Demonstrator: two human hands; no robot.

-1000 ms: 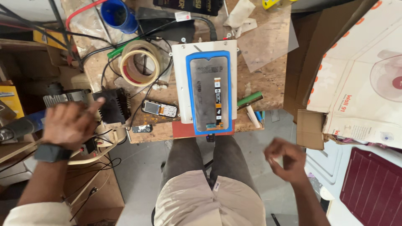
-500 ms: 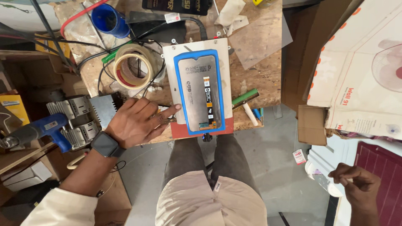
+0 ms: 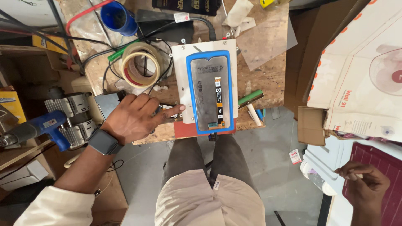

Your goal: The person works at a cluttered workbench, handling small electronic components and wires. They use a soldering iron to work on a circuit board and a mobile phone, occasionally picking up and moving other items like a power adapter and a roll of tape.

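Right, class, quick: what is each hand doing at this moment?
Left hand: open, flat on the workbench, fingertips by the white plate, holding nothing.
Right hand: loosely curled, off to the side; any hold cannot be told.

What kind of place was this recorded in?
Probably a small phone-repair workbench: a phone screen panel lies in a blue frame on a white plate, beside a tape roll, a blue heat gun and tangled cables. The left hand rests alongside.

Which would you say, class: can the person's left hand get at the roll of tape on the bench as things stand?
Probably yes. The left hand lies flat on the bench edge just below the roll of tape, holding nothing. Only loose black cables lie between them, and nothing covers the roll.
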